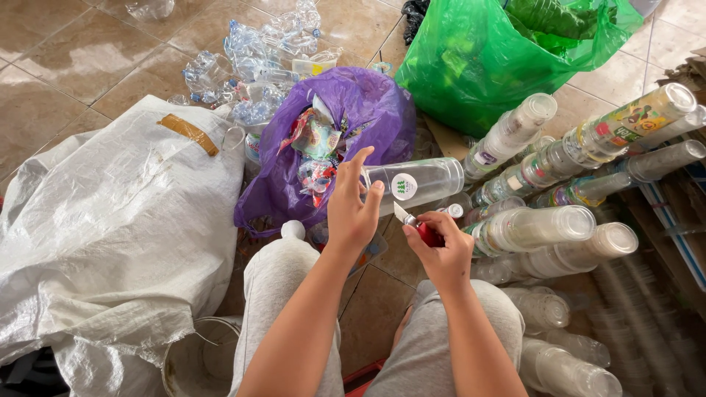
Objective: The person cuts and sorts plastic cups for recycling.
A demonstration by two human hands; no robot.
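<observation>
Holding clear plastic cup (415, 182) sideways, left hand (353, 209) clamped at its rim end, index finger lifted. Right hand (441, 254) closed round red-handled knife (418, 226), blade just beside cup wall. Cup likely light, thin, springy, slick; safest hold near stiffer rim. Beyond grip: purple bag (371, 110), stacked cups (537, 228), green bag (471, 66).

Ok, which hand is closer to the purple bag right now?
Left. The left hand grips the clear cup just right of the purple bag, almost at its edge. The right hand, holding the red-handled cutter, sits lower and farther right.
</observation>
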